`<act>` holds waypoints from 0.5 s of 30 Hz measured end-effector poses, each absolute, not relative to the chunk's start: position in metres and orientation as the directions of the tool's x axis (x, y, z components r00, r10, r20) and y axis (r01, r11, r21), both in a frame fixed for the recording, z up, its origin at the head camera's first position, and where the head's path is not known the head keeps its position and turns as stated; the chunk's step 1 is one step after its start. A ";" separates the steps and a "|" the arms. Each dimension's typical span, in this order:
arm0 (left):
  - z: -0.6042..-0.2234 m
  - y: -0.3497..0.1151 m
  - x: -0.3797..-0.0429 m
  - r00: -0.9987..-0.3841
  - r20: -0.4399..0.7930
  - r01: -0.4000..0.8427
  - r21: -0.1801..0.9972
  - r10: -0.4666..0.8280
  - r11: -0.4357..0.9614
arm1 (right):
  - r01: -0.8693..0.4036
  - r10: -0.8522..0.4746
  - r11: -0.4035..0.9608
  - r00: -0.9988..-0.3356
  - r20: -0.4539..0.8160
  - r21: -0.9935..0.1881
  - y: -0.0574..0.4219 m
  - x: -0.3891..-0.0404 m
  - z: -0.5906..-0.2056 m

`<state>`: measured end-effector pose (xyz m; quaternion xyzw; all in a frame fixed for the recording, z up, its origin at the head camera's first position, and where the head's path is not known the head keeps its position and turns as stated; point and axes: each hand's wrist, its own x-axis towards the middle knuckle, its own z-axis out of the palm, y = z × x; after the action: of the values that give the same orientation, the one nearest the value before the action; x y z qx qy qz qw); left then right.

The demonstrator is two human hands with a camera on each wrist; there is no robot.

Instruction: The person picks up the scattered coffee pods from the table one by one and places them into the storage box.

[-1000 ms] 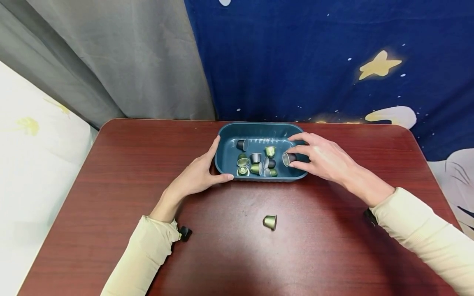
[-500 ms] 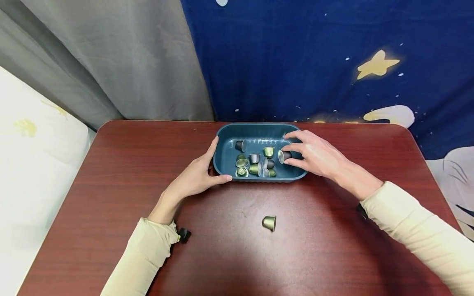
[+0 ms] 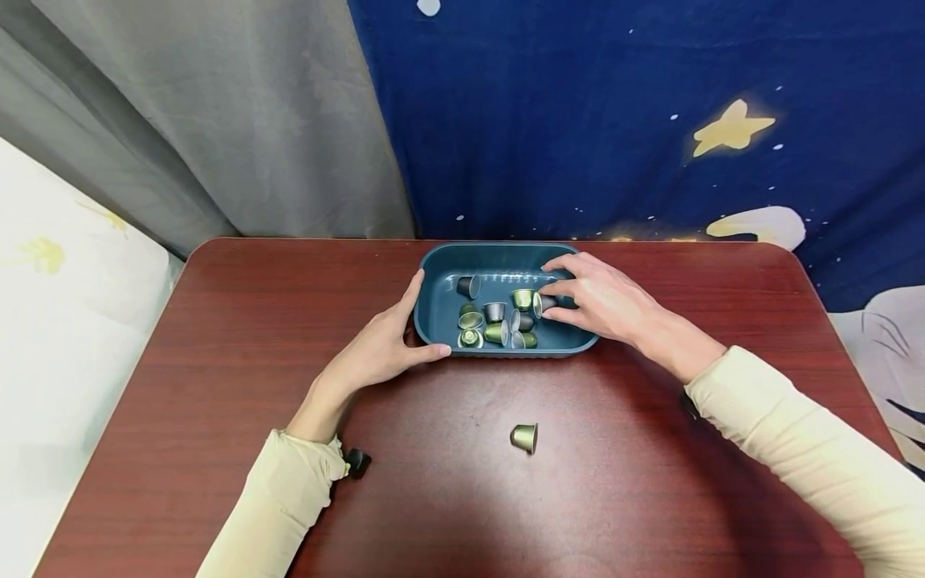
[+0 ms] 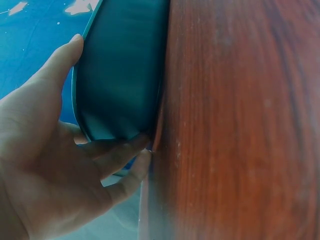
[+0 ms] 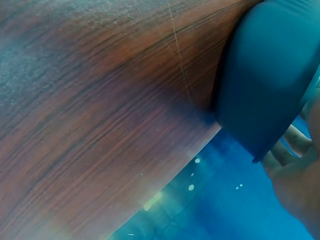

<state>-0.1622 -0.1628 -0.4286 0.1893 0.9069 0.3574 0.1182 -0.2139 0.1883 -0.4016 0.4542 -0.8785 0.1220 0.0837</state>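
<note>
A teal plastic bin (image 3: 506, 352) stands at the far side of the table, with several coffee capsules inside, some green and some dark or silver. My left hand (image 3: 374, 347) grips its left end, thumb on the front rim and fingers along the side; in the left wrist view the bin wall (image 4: 122, 70) fills the space between thumb and fingers. Over the bin's right part, my right hand (image 3: 610, 301) pinches a dark coffee capsule (image 3: 548, 303), its silvery end facing left, close to a green capsule (image 3: 523, 299). The right wrist view shows the bin's outside (image 5: 270, 75), which hides the fingertips.
One gold-green capsule (image 3: 523, 437) lies on its side on the reddish-brown table (image 3: 433, 498), in front of the bin. Behind the table's back edge hang a grey curtain (image 3: 289, 120) and a blue curtain (image 3: 542, 120) with stars.
My right hand has moved left across the bin, bringing the dark capsule close to the green one. My left hand keeps its hold on the bin's left end.
</note>
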 end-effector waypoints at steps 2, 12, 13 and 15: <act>-0.429 -0.163 -0.162 -0.902 -0.075 0.259 0.694 0.425 0.672 | -0.815 -0.776 0.563 -0.579 0.250 -0.140 0.186 -0.215 -0.402; -0.429 -0.162 -0.163 -0.902 -0.061 0.268 0.697 0.428 0.665 | -0.800 -0.770 0.586 -0.599 0.218 -0.128 0.182 -0.217 -0.405; -0.429 -0.162 -0.163 -0.902 -0.062 0.268 0.695 0.427 0.667 | -0.800 -0.771 0.587 -0.600 0.214 -0.128 0.182 -0.217 -0.405; -0.429 -0.162 -0.163 -0.903 -0.065 0.267 0.691 0.425 0.672 | -0.801 -0.774 0.585 -0.598 0.207 -0.126 0.182 -0.217 -0.405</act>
<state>-0.1627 -0.1616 -0.4291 0.1906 0.9076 0.3573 0.1107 -0.2167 0.1819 -0.4053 0.4436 -0.8879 0.1035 0.0651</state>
